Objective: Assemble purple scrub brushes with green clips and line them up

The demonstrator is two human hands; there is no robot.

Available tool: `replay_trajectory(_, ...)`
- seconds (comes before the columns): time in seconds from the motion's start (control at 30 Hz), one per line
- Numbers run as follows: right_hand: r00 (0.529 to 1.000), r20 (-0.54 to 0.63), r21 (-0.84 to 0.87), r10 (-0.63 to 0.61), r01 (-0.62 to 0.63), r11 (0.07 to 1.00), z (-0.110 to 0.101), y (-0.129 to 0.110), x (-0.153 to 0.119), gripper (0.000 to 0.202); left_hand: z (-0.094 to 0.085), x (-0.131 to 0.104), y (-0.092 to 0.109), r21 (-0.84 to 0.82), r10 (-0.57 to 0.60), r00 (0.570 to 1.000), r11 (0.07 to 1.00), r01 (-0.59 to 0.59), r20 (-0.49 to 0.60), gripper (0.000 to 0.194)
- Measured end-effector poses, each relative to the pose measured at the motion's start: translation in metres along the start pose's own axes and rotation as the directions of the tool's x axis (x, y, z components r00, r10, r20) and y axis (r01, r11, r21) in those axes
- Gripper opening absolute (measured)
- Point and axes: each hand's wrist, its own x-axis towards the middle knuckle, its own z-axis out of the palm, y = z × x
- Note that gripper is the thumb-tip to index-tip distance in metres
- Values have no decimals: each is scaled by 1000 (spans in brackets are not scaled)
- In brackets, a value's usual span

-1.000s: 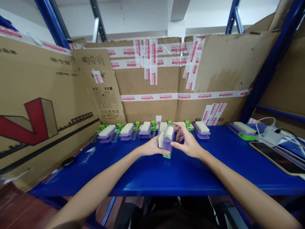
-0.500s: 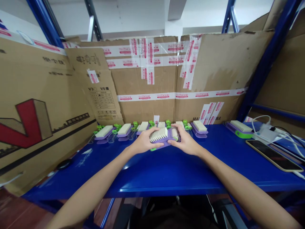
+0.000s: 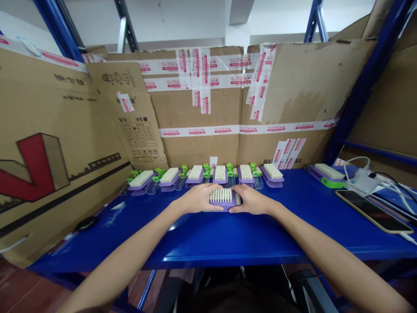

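A purple scrubbing brush (image 3: 221, 196) with pale bristles facing up sits between my hands at the middle of the blue table, low over or on its surface; I cannot tell whether it touches. My left hand (image 3: 200, 198) grips its left end, thumb along the front side. At the right end my right hand (image 3: 252, 199) is closed around it, partly covering a dark, clear-looking part. Just behind stands a row of similar brushes, among them a middle one (image 3: 220, 174) and a right one (image 3: 273, 172), with green spray heads (image 3: 230, 168) on clear bottles between several of them.
Cardboard sheets (image 3: 198, 148) wall the back and left of the blue table (image 3: 215, 243). On the right lie another brush with a green end (image 3: 329, 171), a phone (image 3: 373, 211) and a white charger with cables (image 3: 362, 180). A dark round object (image 3: 86, 223) is at the left edge.
Both hands have lowered the brush slightly and levelled it from a tilt. More of the row behind now shows. Both hands keep their hold.
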Motion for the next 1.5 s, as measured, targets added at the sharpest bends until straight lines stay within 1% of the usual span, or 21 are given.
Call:
replay_trajectory(0.07, 1000, 18, -7, 12, -12, 1000, -1, -2, 0, 86, 2, 0, -1, -7, -2, 1000, 1000, 2, 8, 85)
replay_trajectory(0.2, 998, 38, 5, 40, -40, 999, -4, -5, -1, 88, 5, 0, -1, -36, 7, 1000, 999, -8, -13, 87)
replay_trajectory(0.37, 999, 22, 24, 30, -31, 999, -4, -9, -2, 91, 4, 1, 2, -33, 4, 1000, 999, -3, 10, 90)
replay_trajectory(0.6, 999, 34, 40, 43, -44, 998, -3, -18, -3, 93, 4, 0, 10, -63, 37, 999, 997, -36, 8, 82)
replay_trajectory(0.73, 999, 21, 48, 28, -29, 998, -2, -16, -2, 93, 6, 0, 9, -46, 19, 1000, 999, -18, 17, 87)
replay_trajectory(0.87, 1000, 8, 60, 11, -11, 998, -1, -13, -2, 90, 9, 1, 7, -46, -3, 1000, 999, 4, 2, 95)
replay_trajectory(1.17, 997, 64, 8, 42, -43, 999, -4, -8, 0, 79, 6, 2, 9, -43, -5, 1000, 999, 7, 29, 86)
replay_trajectory(1.27, 997, 73, 6, 38, -38, 999, -6, -8, 0, 79, 7, 2, 7, -33, 5, 999, 999, -4, 36, 86)
replay_trajectory(1.4, 995, 92, 21, 21, -23, 1000, -9, -7, -1, 78, 8, 3, 6, -28, 17, 1000, 999, -17, 20, 86)
replay_trajectory(1.5, 995, 100, 48, 9, -14, 999, -11, -5, -1, 79, 8, 3, 7, -27, 8, 1000, 1000, -7, 30, 88)
